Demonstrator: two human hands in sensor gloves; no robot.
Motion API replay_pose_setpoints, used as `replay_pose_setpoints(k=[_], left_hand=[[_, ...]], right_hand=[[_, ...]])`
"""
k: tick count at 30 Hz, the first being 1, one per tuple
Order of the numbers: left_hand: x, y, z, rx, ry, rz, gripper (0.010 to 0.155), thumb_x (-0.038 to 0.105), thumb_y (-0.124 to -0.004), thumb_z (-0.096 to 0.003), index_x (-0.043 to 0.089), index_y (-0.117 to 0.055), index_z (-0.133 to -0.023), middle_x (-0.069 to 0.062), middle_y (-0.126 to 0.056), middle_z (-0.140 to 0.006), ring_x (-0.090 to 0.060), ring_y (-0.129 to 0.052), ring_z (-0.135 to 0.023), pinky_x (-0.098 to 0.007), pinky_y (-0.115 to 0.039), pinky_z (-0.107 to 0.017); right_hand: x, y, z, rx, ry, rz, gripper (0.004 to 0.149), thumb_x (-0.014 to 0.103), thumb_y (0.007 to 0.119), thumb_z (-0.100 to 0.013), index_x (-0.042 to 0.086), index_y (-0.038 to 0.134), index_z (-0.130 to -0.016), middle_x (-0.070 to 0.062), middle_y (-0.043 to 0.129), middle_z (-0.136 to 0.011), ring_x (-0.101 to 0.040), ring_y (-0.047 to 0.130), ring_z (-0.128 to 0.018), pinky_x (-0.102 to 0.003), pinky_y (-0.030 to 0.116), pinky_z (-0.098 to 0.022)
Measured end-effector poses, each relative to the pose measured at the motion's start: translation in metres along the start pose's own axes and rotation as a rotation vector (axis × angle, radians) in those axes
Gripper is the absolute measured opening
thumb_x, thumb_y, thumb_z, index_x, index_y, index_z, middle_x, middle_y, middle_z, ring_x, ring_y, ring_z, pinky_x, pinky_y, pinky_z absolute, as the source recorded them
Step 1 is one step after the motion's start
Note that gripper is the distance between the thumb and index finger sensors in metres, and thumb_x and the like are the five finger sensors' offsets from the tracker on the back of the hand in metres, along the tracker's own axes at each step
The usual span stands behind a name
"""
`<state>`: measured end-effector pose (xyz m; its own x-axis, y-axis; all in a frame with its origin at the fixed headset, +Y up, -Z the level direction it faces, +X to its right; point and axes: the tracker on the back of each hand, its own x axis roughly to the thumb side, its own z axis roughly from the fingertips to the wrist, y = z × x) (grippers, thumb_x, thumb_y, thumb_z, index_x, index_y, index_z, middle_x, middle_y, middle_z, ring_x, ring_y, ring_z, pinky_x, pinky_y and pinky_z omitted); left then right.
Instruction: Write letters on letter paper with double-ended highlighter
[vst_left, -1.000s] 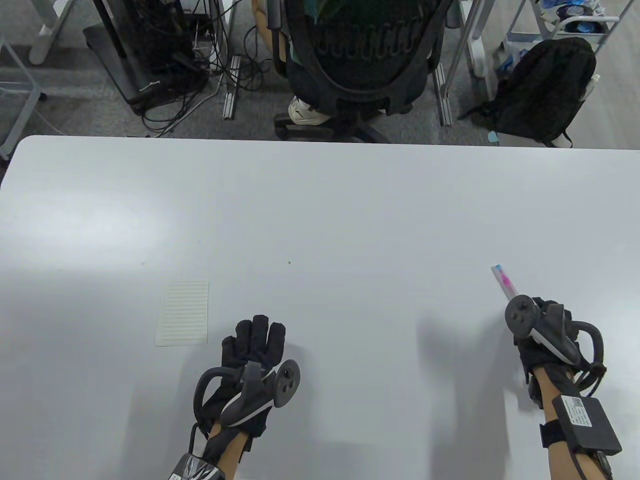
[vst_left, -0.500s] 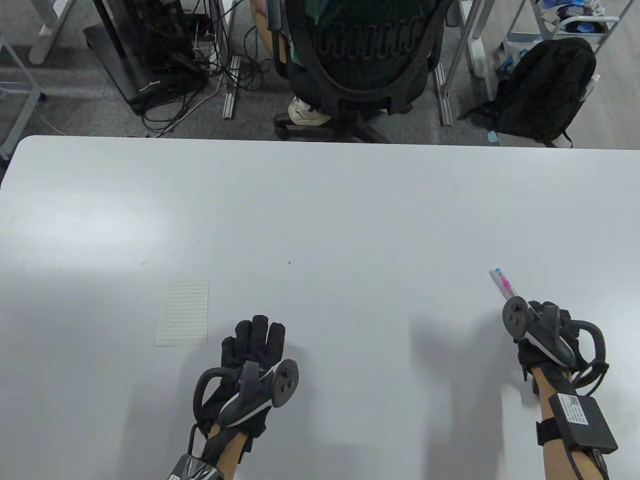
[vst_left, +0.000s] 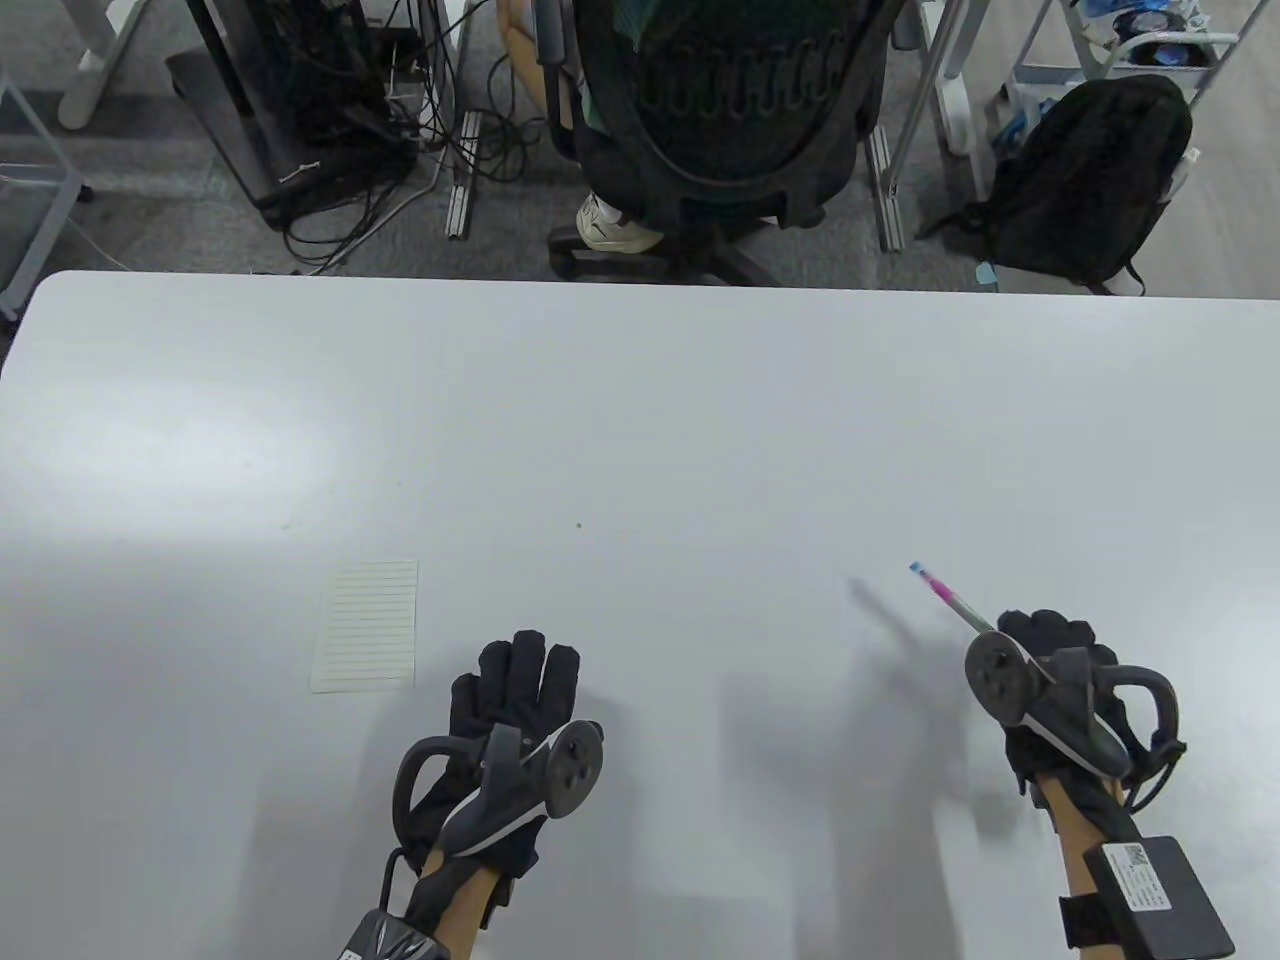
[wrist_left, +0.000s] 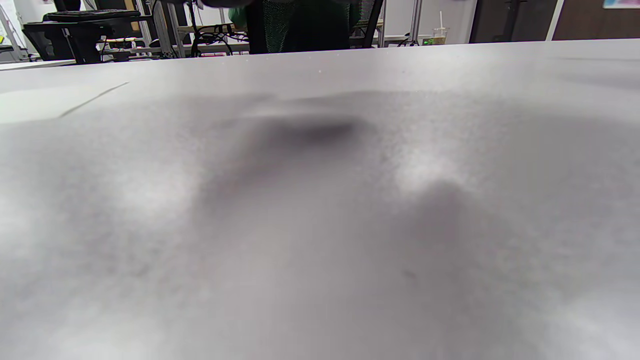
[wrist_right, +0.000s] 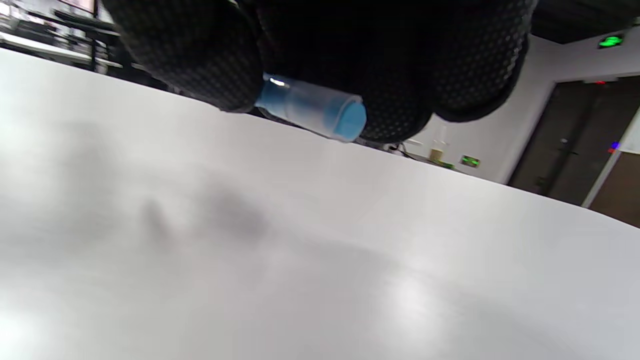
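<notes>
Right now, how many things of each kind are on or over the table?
Paper: 1
Highlighter: 1
Gloved hands: 2, the left hand and the right hand
Total: 4

No readable text anywhere. White label (vst_left: 1139, 874) on the black box strapped to the right forearm has a QR-type code and tiny print, too small to read. Lined paper (vst_left: 366, 626) on the table near left is blank, only ruled lines. Green lit signs (wrist_right: 610, 41) on the far wall are blurred, no letters legible.
</notes>
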<state>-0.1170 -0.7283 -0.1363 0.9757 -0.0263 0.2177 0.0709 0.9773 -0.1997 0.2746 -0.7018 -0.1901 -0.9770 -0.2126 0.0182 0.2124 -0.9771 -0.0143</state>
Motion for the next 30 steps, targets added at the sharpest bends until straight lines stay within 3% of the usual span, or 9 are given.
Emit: replay_pose_setpoints(k=[15, 19, 30], left_hand=[[0.028, 0.011, 0.007, 0.06, -0.111, 0.002, 0.077, 0.054, -0.05, -0.0601, 0.016, -0.02, -0.12, -0.02, -0.026, -0.126, -0.047, -0.043, -0.115, -0.066, -0.046, -0.081], [0.033, 0.009, 0.007, 0.058, -0.143, 0.001, 0.077, 0.056, -0.051, -0.0596, 0.021, -0.016, -0.119, -0.019, -0.029, -0.126, -0.043, -0.05, -0.115, -0.065, -0.049, -0.081], [0.045, 0.007, 0.006, 0.048, -0.191, 0.019, 0.065, 0.05, -0.053, -0.0609, 0.029, -0.032, -0.118, -0.012, -0.057, -0.119, -0.026, -0.077, -0.097, -0.057, -0.061, -0.079]], right_hand=[[0.143, -0.033, 0.046, -0.123, -0.385, -0.006, 0.048, 0.035, 0.079, -0.051, 0.008, 0.08, -0.09, -0.02, 0.086, -0.086, -0.045, 0.086, -0.073, -0.062, 0.075, -0.056], [0.162, -0.037, 0.056, -0.137, -0.436, -0.016, 0.047, 0.036, 0.079, -0.051, 0.009, 0.081, -0.09, -0.02, 0.086, -0.087, -0.045, 0.086, -0.074, -0.062, 0.075, -0.057], [0.18, -0.039, 0.07, -0.183, -0.46, -0.067, 0.046, 0.036, 0.079, -0.05, 0.012, 0.081, -0.089, -0.018, 0.085, -0.088, -0.044, 0.085, -0.076, -0.062, 0.074, -0.058]])
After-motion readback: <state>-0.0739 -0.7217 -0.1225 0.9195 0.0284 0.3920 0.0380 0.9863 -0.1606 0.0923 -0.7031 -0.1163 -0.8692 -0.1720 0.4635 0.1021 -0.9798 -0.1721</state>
